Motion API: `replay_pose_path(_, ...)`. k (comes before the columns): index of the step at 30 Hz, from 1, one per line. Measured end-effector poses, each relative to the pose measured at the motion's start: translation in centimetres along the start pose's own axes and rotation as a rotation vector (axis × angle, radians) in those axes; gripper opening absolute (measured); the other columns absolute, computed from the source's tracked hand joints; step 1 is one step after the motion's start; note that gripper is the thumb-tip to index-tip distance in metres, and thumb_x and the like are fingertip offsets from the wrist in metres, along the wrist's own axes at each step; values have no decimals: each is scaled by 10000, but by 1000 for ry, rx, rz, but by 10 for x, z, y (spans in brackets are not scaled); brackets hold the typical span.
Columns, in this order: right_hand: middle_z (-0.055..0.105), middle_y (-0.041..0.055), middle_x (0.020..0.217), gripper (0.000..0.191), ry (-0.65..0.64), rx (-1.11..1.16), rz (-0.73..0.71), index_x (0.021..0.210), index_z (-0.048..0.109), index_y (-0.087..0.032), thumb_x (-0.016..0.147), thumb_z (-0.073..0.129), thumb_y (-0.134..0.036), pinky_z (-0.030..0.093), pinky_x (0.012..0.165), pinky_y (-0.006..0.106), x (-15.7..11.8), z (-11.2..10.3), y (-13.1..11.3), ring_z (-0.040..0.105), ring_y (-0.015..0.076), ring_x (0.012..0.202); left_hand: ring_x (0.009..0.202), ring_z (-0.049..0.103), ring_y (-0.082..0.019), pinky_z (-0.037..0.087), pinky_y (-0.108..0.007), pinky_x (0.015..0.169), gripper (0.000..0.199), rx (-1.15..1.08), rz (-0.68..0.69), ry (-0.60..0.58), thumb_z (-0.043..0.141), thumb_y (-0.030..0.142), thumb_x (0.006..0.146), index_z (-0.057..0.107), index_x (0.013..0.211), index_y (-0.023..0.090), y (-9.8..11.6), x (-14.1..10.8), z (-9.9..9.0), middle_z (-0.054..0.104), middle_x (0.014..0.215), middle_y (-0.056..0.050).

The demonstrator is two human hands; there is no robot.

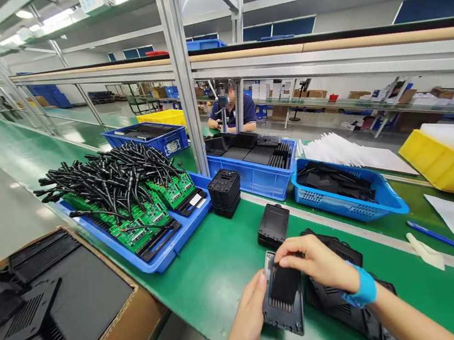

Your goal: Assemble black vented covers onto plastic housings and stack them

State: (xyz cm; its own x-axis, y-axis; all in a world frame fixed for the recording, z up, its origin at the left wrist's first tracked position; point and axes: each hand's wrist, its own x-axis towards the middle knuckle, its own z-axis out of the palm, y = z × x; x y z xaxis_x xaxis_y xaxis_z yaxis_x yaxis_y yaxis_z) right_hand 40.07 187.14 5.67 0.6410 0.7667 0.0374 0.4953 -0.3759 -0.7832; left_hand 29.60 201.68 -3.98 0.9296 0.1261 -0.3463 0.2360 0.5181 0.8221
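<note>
My left hand (248,312) grips a black plastic enclosure half (284,320) by its left edge, tilted above the green bench. It has a row of slots and screw posts at its corners. With fingertips pinched, my right hand (315,261) holds a thin black sheet (286,283) over the slots inside the enclosure half. How far the sheet touches it I cannot tell. Just beyond lies a short stack of black enclosure parts (274,224). More black enclosure parts (337,294) lie under and beside my right forearm, partly hidden.
On the left, a blue tray (167,257) holds green circuit boards with black cables. A cardboard box (118,327) of black panels stands nearer. Behind are a black stack (225,192), blue bins (253,180), a blue basket (347,207) and a pen (436,235). A person (246,109) sits opposite.
</note>
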Motion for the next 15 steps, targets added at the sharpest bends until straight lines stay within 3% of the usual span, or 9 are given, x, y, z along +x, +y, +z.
replay_pose_path(3, 707, 18, 939, 197, 5, -33, -79, 938, 724, -252, 908, 530, -273, 479, 786, 288, -4, 15, 2, 643, 165, 860, 1249, 482, -307, 381, -403, 1051, 633, 19, 17, -78, 664, 601, 734, 635, 1182, 154, 1, -3, 0, 622, 1273, -113)
replay_pose_path(5, 677, 35, 1008, 226, 95, -77, -99, 1013, 699, -259, 927, 491, -276, 481, 809, 296, -7, 15, 7, 623, 167, 913, 1211, 520, -300, 419, -398, 1011, 638, 19, 29, -144, 697, 537, 739, 588, 1240, 159, 5, -5, -1, 634, 1254, -118)
replay_pose_path(7, 629, 55, 1013, 250, 252, -141, -48, 1102, 644, -250, 930, 473, -313, 483, 758, 304, -12, 13, 13, 596, 171, 881, 1141, 574, -283, 452, -384, 970, 631, 19, 59, -194, 722, 463, 744, 553, 1273, 165, 10, -6, 0, 653, 1222, -119)
replay_pose_path(9, 583, 49, 971, 326, 323, -161, 50, 1205, 554, -240, 908, 504, -365, 466, 663, 302, -17, 15, 19, 560, 157, 758, 1092, 604, -262, 465, -367, 956, 579, 8, 100, -224, 711, 421, 767, 552, 1264, 172, 14, -7, 1, 666, 1197, -114)
replay_pose_path(13, 460, -53, 703, 424, 154, 24, 189, 1254, 442, -210, 877, 530, -384, 356, 530, 263, -22, 26, 27, 432, 114, 562, 1081, 606, -250, 484, -351, 935, 502, 10, 175, -274, 668, 414, 808, 563, 1243, 186, 13, -2, 2, 651, 1212, -112)
replay_pose_path(15, 348, -79, 621, 362, 186, 86, 181, 1187, 469, -194, 880, 502, -384, 315, 509, 253, -16, 26, 30, 392, 112, 546, 1037, 621, -256, 507, -360, 892, 575, 47, 187, -238, 660, 471, 798, 535, 1281, 185, 7, 4, 0, 637, 1221, -129)
